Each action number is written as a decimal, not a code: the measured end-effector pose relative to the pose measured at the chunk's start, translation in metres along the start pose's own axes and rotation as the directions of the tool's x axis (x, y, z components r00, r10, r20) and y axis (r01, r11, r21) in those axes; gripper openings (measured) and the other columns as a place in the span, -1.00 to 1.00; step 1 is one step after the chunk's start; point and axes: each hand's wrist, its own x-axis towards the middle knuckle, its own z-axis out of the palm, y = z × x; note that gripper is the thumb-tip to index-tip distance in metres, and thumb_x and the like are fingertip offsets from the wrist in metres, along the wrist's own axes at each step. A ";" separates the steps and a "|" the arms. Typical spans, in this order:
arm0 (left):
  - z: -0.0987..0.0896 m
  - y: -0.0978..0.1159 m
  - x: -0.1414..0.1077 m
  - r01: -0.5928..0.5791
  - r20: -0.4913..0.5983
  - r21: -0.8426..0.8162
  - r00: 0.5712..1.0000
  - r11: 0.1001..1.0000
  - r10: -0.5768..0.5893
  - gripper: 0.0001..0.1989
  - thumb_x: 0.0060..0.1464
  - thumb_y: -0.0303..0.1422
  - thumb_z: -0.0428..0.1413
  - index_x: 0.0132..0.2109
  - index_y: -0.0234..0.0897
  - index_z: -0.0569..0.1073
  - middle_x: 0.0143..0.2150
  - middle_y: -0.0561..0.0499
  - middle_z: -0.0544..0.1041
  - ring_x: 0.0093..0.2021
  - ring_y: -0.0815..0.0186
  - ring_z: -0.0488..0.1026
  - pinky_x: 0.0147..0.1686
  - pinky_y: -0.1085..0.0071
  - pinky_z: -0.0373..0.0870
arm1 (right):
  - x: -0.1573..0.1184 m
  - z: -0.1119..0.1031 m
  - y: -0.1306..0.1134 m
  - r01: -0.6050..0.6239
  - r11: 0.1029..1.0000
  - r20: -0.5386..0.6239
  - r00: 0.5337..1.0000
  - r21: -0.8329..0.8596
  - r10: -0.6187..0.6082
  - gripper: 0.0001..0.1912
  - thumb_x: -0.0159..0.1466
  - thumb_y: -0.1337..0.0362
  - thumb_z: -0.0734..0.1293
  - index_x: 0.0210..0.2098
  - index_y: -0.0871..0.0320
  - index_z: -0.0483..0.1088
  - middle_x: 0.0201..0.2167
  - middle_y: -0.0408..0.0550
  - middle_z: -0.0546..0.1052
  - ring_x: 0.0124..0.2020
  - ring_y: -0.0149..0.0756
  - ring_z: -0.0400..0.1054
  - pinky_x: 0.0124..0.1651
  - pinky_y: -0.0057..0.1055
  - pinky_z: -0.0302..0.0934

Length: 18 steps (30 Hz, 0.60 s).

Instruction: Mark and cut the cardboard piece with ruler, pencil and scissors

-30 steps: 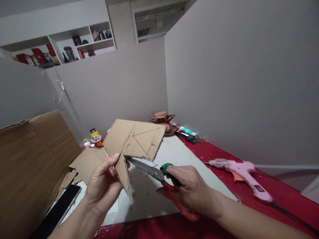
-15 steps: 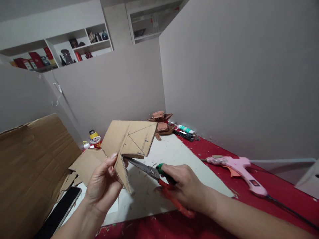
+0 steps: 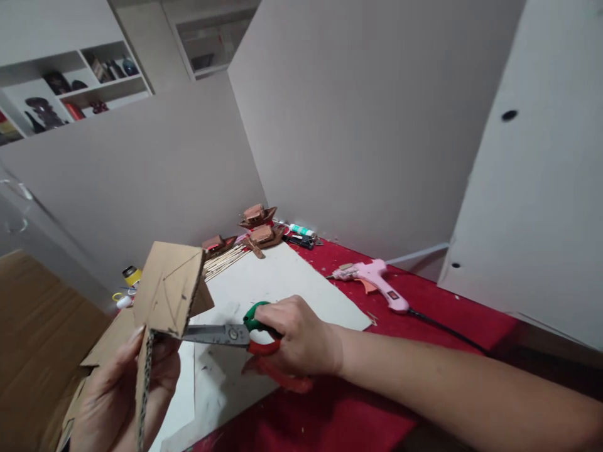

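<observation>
My left hand [image 3: 125, 389] pinches a folded cardboard piece [image 3: 170, 282] at its lower edge, thumb in front and fingers behind. Pencil lines are drawn on the upper panel, and a narrow flap hangs down beside my palm. In my right hand [image 3: 299, 339] are the scissors [image 3: 221, 334], with green and red handles. Their blades point left and reach the cardboard's lower edge; the tips are hidden behind it. Both hands are above the white board.
A pink glue gun [image 3: 374, 276] with a black cord lies on the red cloth [image 3: 424, 314] at right. Small brown model boats [image 3: 264, 235], sticks [image 3: 226, 260] and a glue tube stand at the back. Large cardboard [image 3: 38, 339] fills the left side. The white board [image 3: 311, 282] lies mid-table.
The view has swung right, so things appear further left. The cardboard has been turned, its narrow flap now seen nearly edge-on. The scissors lie more level, still at its lower edge.
</observation>
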 end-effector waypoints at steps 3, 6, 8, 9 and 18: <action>0.002 -0.001 0.000 0.007 -0.023 -0.024 1.000 1.000 -0.007 -0.67 0.12 -0.70 -0.02 -0.21 -0.19 0.47 -0.41 0.03 0.57 -0.50 0.33 0.55 -0.57 0.52 0.54 | -0.002 -0.001 -0.003 -0.064 0.997 0.114 0.992 0.044 0.059 -0.64 0.19 -0.05 0.35 -0.47 0.09 0.27 -0.58 -0.19 0.47 -0.61 -0.42 0.28 -0.52 -0.47 -0.01; 0.005 -0.003 0.002 0.022 0.013 -0.033 1.000 0.999 -0.022 -0.66 0.07 -0.73 -0.01 -0.25 -0.20 0.48 -0.40 0.05 0.59 -0.52 0.35 0.53 -0.57 0.51 0.54 | -0.003 -0.001 -0.005 -0.102 0.993 0.153 0.984 0.062 0.092 -0.63 0.17 -0.04 0.38 -0.48 0.10 0.26 -0.57 -0.19 0.47 -0.59 -0.41 0.30 -0.52 -0.47 0.00; 0.006 -0.004 0.003 0.017 0.040 -0.022 0.999 1.000 -0.016 -0.67 0.03 -0.74 0.01 -0.27 -0.22 0.49 -0.39 0.04 0.61 -0.53 0.36 0.53 -0.59 0.51 0.52 | -0.004 0.000 -0.005 -0.118 0.988 0.144 0.984 0.099 0.103 -0.59 0.16 -0.09 0.37 -0.49 0.10 0.24 -0.59 -0.20 0.45 -0.60 -0.40 0.27 -0.53 -0.47 0.00; 0.007 -0.005 0.003 0.012 0.041 -0.013 0.999 1.000 -0.011 -0.68 0.00 -0.75 0.03 -0.30 -0.25 0.50 -0.40 0.03 0.61 -0.53 0.36 0.53 -0.59 0.52 0.51 | -0.004 0.000 -0.004 -0.119 0.985 0.142 0.985 0.122 0.102 -0.57 0.16 -0.11 0.37 -0.50 0.10 0.24 -0.60 -0.20 0.43 -0.61 -0.41 0.26 -0.53 -0.47 -0.01; 0.013 -0.012 0.001 -0.064 0.076 0.105 0.996 0.992 0.056 -0.84 -0.10 -0.68 0.11 -0.43 -0.39 0.51 -0.56 0.01 0.53 -0.62 0.47 0.44 -0.69 0.70 0.34 | -0.003 -0.004 -0.002 0.028 0.997 0.043 0.999 0.066 -0.031 -0.57 0.26 0.01 0.37 -0.55 0.07 0.15 -0.67 -0.26 0.26 -0.68 -0.45 0.06 -0.57 -0.43 -0.07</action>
